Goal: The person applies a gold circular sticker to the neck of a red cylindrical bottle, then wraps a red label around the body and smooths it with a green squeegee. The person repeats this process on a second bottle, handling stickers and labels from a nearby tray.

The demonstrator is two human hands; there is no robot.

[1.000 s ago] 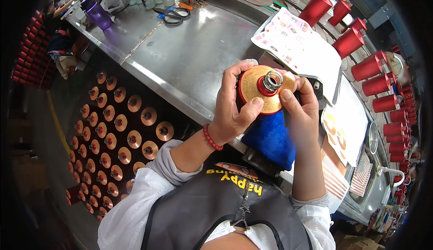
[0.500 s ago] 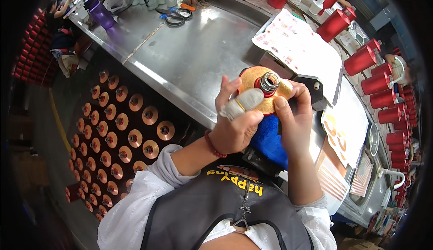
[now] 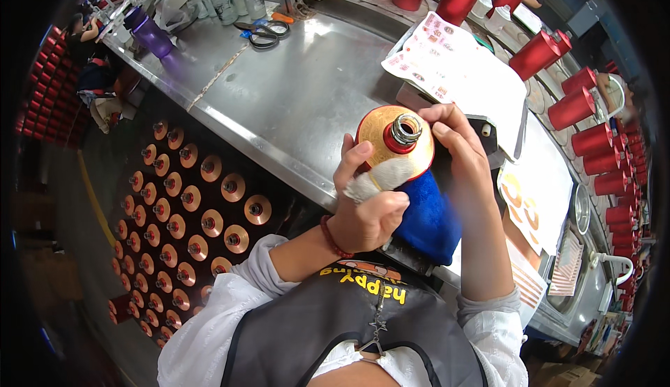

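A red bottle [image 3: 398, 126] with a wide gold ring label on its shoulder and a silver threaded neck stands tilted between my hands. My left hand [image 3: 366, 212] grips its near left side. One left finger wears a whitish cloth wrap [image 3: 380, 180] with a yellow band, pressed near the label's lower edge. My right hand [image 3: 460, 143] has its thumb and bent fingertips closed at the upper right rim of the bottle. Beneath the bottle lies a blue plush cloth [image 3: 427, 219]. The bottle's lower body is hidden.
Many gold-shouldered bottles [image 3: 199, 247] stand in rows at the lower left. Scissors [image 3: 265, 35] and a purple bottle [image 3: 148, 32] lie on the metal table [image 3: 307, 80]. A sticker sheet [image 3: 447, 55], gold ring labels [image 3: 520, 198] and red bottles [image 3: 572, 108] on a conveyor are to the right.
The bottle has shifted slightly left and turned. My right hand has moved from the label's near right side up to its upper right rim. The wrapped finger has slid down off the neck.
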